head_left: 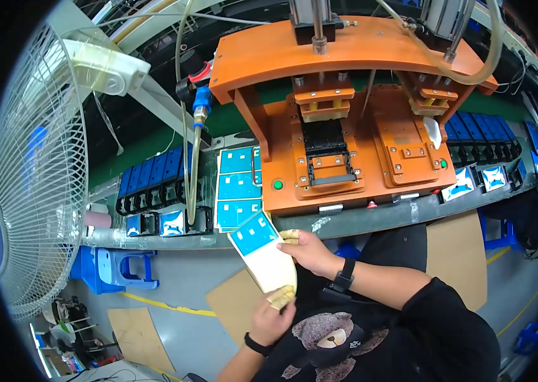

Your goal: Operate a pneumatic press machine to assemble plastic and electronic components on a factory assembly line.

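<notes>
A white sticker sheet (271,267) with a blue cut-out film patch at its far end is held tilted between my hands, in front of the bench edge. My right hand (312,252) pinches its right side beside the blue part. At the near end, my left hand (272,318) has its fingers closed on the sheet's lower edge. Yellowish covers sit on some fingertips of both hands. Just beyond the sheet, a stack of similar blue-and-white sheets (236,184) lies on the bench, left of an orange press (300,200).
A black frame (329,153) sits in the press's left fixture. Rows of blue-topped black housings (157,175) stand at left, with more housings (482,137) at right. A hose with a blue fitting (201,105) hangs near the sheets. A large fan (40,172) fills the left side.
</notes>
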`<state>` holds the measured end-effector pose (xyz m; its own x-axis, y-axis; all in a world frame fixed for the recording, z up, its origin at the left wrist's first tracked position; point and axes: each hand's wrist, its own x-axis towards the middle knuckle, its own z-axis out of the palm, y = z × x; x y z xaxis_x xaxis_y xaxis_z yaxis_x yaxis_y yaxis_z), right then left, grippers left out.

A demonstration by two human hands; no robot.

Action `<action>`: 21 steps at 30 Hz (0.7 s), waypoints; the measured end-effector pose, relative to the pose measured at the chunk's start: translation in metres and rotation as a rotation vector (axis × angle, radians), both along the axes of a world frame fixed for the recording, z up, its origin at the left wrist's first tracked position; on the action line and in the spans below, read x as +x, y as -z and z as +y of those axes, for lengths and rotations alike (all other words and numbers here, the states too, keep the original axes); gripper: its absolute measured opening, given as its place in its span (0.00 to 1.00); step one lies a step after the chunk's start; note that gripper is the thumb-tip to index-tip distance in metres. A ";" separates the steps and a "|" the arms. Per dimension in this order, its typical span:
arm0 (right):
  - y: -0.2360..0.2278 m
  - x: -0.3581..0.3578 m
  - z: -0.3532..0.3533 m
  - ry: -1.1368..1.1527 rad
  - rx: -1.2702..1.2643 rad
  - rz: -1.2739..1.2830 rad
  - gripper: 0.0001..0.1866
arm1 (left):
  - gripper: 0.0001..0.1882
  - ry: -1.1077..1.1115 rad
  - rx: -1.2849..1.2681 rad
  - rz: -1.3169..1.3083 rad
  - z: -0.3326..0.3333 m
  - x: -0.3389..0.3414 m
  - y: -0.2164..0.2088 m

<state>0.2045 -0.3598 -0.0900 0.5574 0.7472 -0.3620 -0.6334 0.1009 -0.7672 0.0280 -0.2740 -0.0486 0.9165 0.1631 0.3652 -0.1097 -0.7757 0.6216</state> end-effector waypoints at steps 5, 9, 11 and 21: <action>-0.005 -0.009 -0.020 -0.041 -0.084 -0.196 0.10 | 0.23 0.036 -0.194 0.156 -0.012 0.006 0.002; -0.035 -0.019 -0.043 -0.029 -0.044 -0.330 0.09 | 0.25 -0.153 -0.157 -0.025 -0.001 0.039 -0.008; -0.052 -0.017 -0.061 -0.064 -0.146 -0.721 0.08 | 0.21 -0.080 -0.153 -0.131 0.001 0.057 -0.016; -0.087 -0.001 -0.142 0.258 -0.246 -1.126 0.08 | 0.07 0.079 -0.609 -0.145 -0.027 0.094 -0.026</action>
